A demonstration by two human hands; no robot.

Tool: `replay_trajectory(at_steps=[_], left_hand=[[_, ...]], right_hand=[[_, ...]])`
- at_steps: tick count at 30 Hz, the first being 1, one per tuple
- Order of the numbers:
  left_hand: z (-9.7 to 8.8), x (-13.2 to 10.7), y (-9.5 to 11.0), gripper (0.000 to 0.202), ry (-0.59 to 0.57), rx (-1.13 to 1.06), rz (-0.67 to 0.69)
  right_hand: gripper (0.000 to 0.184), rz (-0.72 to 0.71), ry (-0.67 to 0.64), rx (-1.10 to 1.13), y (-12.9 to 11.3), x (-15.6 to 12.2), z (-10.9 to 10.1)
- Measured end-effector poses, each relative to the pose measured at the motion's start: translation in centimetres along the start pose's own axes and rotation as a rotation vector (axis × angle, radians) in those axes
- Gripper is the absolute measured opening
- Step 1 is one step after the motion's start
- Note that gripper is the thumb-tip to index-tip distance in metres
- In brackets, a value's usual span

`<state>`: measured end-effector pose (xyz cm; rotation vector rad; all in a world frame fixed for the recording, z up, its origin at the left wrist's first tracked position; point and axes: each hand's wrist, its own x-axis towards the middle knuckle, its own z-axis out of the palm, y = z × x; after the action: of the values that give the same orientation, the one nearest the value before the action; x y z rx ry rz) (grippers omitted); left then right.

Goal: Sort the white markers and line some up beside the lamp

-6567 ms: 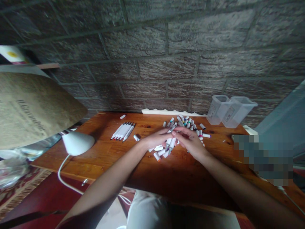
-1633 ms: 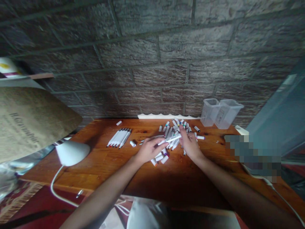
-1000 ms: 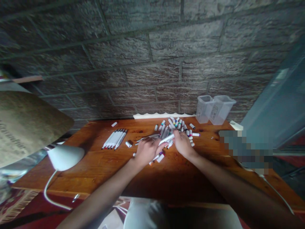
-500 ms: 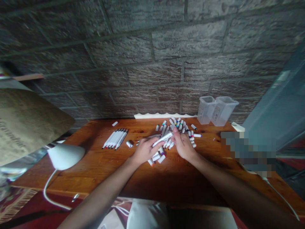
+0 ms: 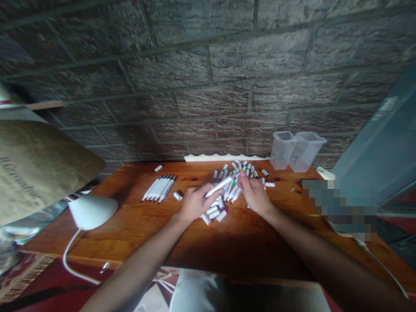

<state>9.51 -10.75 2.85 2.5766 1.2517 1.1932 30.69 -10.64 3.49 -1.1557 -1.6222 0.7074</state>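
A heap of white markers with coloured caps (image 5: 234,173) lies near the back of the wooden table (image 5: 136,216). My left hand (image 5: 194,203) is closed round one white marker (image 5: 220,185), which slants up to the right. My right hand (image 5: 254,194) is closed too, its fingertips pinching that marker's upper end above the heap. More short markers and caps (image 5: 213,213) lie under and in front of my left hand. A neat row of several markers (image 5: 159,188) lies apart to the left.
Two clear plastic cups (image 5: 297,150) stand at the back right by the brick wall. A white lamp base (image 5: 92,211) with its cord sits at the left. One loose cap (image 5: 177,196) lies beside the row, another (image 5: 158,168) near the wall.
Earlier both hands rested on the heap. Since then the left hand has lifted one marker and the right hand has come to its upper end; the view has shifted slightly.
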Motion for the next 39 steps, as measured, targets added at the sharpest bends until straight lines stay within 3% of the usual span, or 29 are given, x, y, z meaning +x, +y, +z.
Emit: replay_trajectory(at_steps=[8, 13, 17, 21, 25, 28, 30, 34, 39], left_hand=[[0.1, 0.0, 0.4, 0.028, -0.125, 0.023, 0.048], [0.7, 0.0, 1.1, 0.031, -0.165, 0.146, 0.063], [1.3, 0.4, 1.6, 0.037, -0.200, 0.153, -0.002], [1.0, 0.9, 1.9, 0.047, -0.291, -0.094, -0.079], [0.6, 1.0, 1.8, 0.061, -0.499, -0.517, -0.263], [0.5, 0.9, 1.4, 0.065, -0.665, -0.828, -0.420], [0.5, 0.9, 1.3, 0.063, -0.711, -0.997, -0.480], [0.2, 1.1, 1.3, 0.050, -0.617, -1.276, -0.650], [-0.7, 2.1, 0.9, 0.032, -0.247, -1.480, -0.774]], right_hand=[[0.063, 0.084, 0.004, -0.037, -0.1, 0.0, 0.4], [0.053, 0.112, 0.065, -0.118, 0.0, 0.4, 0.6], [0.048, 0.028, 0.120, -0.167, -0.2, 0.5, 1.3], [0.048, -0.112, 0.143, -0.193, -0.7, 0.3, 1.4], [0.048, -0.189, 0.084, -0.210, -1.6, 0.1, 0.7], [0.049, -0.195, 0.044, -0.183, -2.0, 0.0, 0.3], [0.053, -0.133, 0.021, -0.125, -2.1, 0.0, 0.5], [0.061, 0.036, -0.018, 0.034, -1.4, 0.0, 1.0], [0.064, 0.073, -0.043, 0.135, -0.2, 0.2, 0.9]])
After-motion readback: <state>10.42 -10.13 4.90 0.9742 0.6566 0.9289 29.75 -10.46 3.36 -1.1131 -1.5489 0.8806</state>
